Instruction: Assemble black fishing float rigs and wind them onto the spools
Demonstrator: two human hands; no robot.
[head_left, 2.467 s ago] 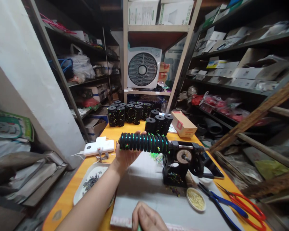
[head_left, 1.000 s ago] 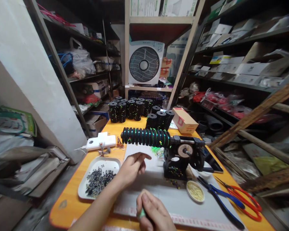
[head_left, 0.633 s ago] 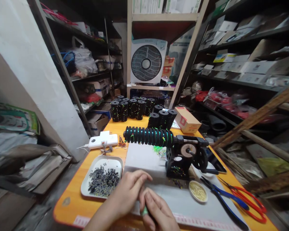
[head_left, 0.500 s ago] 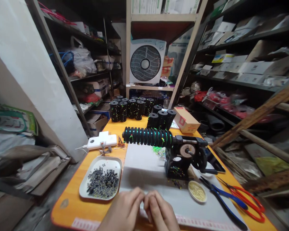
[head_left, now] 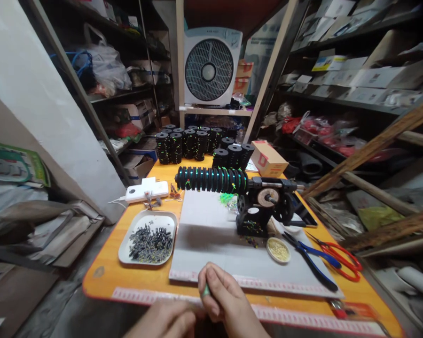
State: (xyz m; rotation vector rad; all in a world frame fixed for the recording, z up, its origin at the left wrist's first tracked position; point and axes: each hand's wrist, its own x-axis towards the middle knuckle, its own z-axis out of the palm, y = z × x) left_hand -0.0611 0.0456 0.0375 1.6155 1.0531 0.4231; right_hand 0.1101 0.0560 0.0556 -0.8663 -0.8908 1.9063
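Low at the table's front edge, my right hand [head_left: 220,291] is closed, with a small pale-green object [head_left: 207,289] showing between thumb and fingers; its kind is unclear. Beside it, my left hand [head_left: 165,319] is slightly blurred, its fingers curled together near the right one. Whatever it may pinch is hidden. Beyond them a black winding machine [head_left: 255,216] carries a ribbed black spool roll [head_left: 211,179] wound with bluish-green line and dotted with small green and yellow bits. A white tray [head_left: 123,256] of small dark tubular pieces sits to the left.
A small dish [head_left: 278,250] of pale bits, blue-handled pliers [head_left: 315,265] and red-handled scissors [head_left: 354,267] lie at right. Several black spool rolls [head_left: 176,148] and a cardboard box [head_left: 270,158] stand at the back. A white power strip [head_left: 146,191] is at left, a box fan [head_left: 209,68] behind.
Both hands have moved lower, toward the front edge; the left has gone leftward and down. A green object now shows in the right hand. The view has tilted downward.
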